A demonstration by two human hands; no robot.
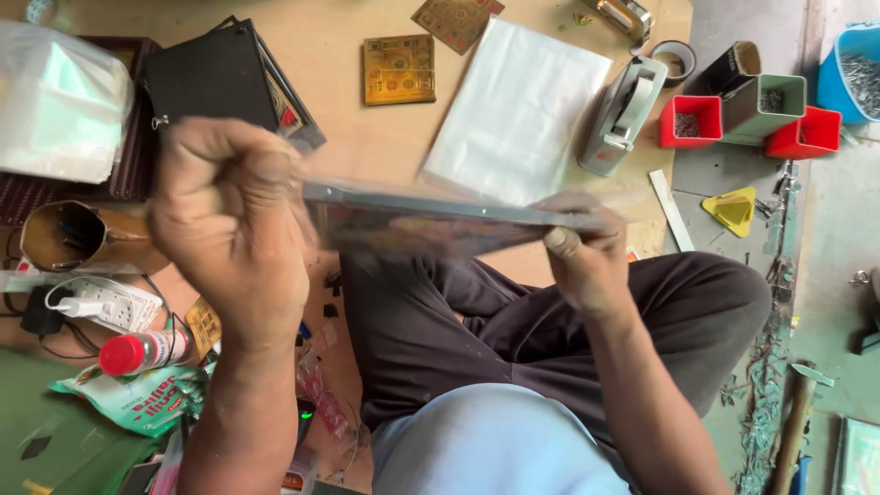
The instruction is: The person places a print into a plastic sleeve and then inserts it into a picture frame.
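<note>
frame (pixel 431 220): thin flat panel seen edge-on, dull grey metallic rim, wrapped in clear glossy film
left hand (pixel 229 229): dusty, matt skin, closed round the frame's end
right hand (pixel 587 261): dusty skin, fingers pinching the frame's other end
board (pixel 348 147): bare wood-fibre, matt tan, scuffed
bag (pixel 518 110): clear plastic sheet, soft sheen, lightly creased
plaque (pixel 399 69): gold foil face, glossy, embossed
dispenser (pixel 623 115): grey plastic, smooth, dull
bins (pixel 687 124): red plastic, smooth, holding dark metal bits
trousers (pixel 550 321): dark woven cloth, matt, dust-flecked
bottle (pixel 147 351): clear plastic, glossy, red cap
floor (pixel 830 238): grey cement, rough, matt
</note>
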